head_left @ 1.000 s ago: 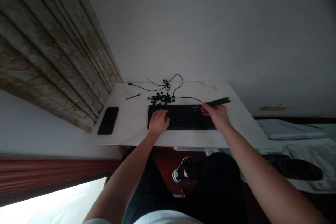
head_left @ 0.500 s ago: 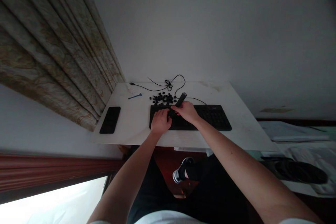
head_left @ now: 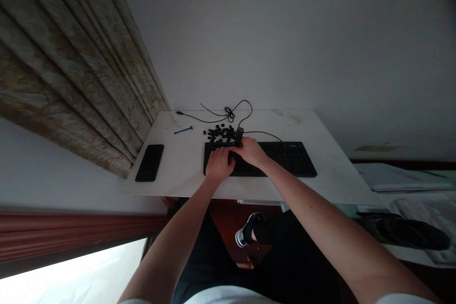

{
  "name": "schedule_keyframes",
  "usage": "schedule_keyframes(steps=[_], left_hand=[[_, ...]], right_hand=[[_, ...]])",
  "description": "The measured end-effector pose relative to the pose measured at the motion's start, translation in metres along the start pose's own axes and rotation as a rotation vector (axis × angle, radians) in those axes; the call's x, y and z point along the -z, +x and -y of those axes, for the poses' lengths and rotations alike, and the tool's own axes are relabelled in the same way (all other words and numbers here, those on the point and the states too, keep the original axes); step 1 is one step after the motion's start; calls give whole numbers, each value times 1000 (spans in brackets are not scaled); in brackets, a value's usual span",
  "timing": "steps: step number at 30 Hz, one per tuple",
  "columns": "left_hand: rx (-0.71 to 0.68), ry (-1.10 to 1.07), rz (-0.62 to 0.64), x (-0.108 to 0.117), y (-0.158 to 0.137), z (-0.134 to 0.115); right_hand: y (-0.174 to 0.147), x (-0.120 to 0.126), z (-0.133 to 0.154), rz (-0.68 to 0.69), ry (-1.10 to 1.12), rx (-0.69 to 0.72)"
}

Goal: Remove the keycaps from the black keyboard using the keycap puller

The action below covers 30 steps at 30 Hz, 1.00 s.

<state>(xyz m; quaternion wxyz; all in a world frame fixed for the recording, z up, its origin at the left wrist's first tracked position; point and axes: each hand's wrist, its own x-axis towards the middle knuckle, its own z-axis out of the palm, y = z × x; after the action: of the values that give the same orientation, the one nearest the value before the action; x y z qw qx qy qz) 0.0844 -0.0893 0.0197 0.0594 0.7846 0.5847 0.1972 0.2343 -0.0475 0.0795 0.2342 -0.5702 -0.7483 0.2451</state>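
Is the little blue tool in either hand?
No, the blue tool lies on the white table, apart from the left hand and the right hand, which are both at the black keyboard.

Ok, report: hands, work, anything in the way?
Left hand on long black keyboard. Right hand gripping slim black tool over it. Small black keycaps scattered just behind.

Count: 2 hands, left hand (head_left: 220,165) plus right hand (head_left: 252,152). 1 keyboard (head_left: 297,157), 1 black handheld tool (head_left: 239,136), 1 thin blue tool (head_left: 183,130), 1 cable bundle (head_left: 231,115), 1 smartphone (head_left: 149,163), 1 white table (head_left: 333,180), 1 sneaker (head_left: 245,235). Loose keycaps (head_left: 218,132): over ten, overlapping, exact number unreadable.
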Motion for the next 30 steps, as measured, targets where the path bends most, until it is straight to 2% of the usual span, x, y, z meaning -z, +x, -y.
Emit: schedule_keyframes(steps=[9, 14, 20, 23, 26, 30], left_hand=[[14, 23, 40, 3, 5, -1], [58, -19, 58, 10, 12, -1], [61, -22, 68, 15, 17, -2], [23, -13, 82, 11, 15, -1], [-5, 1, 75, 8, 12, 0], [-12, 18, 51, 6, 10, 0]], right_hand=[[4, 1, 4, 58, 9, -93], [4, -1, 4, 33, 20, -80], [1, -2, -3, 47, 47, -229], [-1, -5, -11, 35, 122, -253], [1, -10, -18, 31, 248, -216], [5, -12, -26, 78, 368, -200]])
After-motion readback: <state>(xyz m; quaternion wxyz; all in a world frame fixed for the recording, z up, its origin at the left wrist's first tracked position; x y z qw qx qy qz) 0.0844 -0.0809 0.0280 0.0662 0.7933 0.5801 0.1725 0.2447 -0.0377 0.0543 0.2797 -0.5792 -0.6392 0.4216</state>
